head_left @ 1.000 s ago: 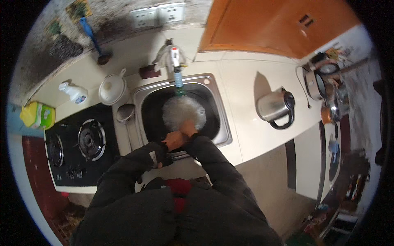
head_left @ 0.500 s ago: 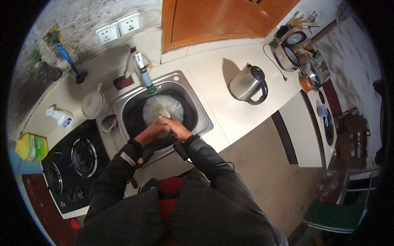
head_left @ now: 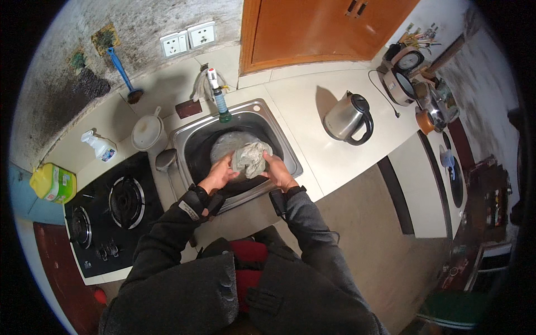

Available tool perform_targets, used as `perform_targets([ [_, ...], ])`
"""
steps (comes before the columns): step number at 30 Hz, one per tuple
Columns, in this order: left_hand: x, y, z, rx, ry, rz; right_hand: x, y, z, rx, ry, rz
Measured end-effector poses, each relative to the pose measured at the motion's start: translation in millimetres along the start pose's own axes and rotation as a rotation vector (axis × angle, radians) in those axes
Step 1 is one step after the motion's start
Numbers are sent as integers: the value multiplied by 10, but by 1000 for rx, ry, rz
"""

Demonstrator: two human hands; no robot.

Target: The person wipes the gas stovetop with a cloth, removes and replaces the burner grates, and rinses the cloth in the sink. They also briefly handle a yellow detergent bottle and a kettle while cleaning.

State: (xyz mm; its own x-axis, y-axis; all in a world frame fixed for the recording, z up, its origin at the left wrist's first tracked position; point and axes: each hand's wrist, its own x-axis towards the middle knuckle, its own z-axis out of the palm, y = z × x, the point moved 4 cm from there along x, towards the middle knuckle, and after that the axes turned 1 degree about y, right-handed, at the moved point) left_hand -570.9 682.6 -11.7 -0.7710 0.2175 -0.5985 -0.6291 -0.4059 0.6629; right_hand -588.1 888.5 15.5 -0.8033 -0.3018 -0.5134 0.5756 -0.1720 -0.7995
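Observation:
Between my two hands, above the steel sink (head_left: 291,163), is a crumpled pale cloth (head_left: 252,158). My left hand (head_left: 220,174) grips its left side and my right hand (head_left: 278,170) its right side. Below and behind the cloth, a round, pale, cloudy basin (head_left: 228,143) sits in the sink, partly hidden by the cloth. At the back edge of the sink stands a tap (head_left: 215,86), with a blue-green piece (head_left: 223,111) at its spout.
A steel kettle (head_left: 349,118) stands on the counter to the right. The black gas stove (head_left: 109,245) is at the left, with a ladle (head_left: 166,160), white lidded pot (head_left: 147,132), spray bottle (head_left: 99,146) and yellow-green jug (head_left: 53,183) around it. A rice cooker (head_left: 398,88) is at the far right.
The cloth, mostly hidden in my closed-together hands before, is now lifted and bunched up in view. My hands have moved apart to either side of it. The whole view has shifted slightly.

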Motion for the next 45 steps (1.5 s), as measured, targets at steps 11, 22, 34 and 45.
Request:
perform_targets([
  [11, -56, 140, 490, -321, -230, 76, -448, -172, 439, 327, -274, -180],
  [22, 26, -235, 1277, -214, 99, 402, -705, -55, 243, -85, 273, -590],
  [34, -534, -841, 2723, 458, -595, -48, -1485, -294, -1966, -877, 826, -353],
  [45, -692, -552, 1468, 643, 10, 43, -1188, 257, -3561, -1543, 1101, -141],
])
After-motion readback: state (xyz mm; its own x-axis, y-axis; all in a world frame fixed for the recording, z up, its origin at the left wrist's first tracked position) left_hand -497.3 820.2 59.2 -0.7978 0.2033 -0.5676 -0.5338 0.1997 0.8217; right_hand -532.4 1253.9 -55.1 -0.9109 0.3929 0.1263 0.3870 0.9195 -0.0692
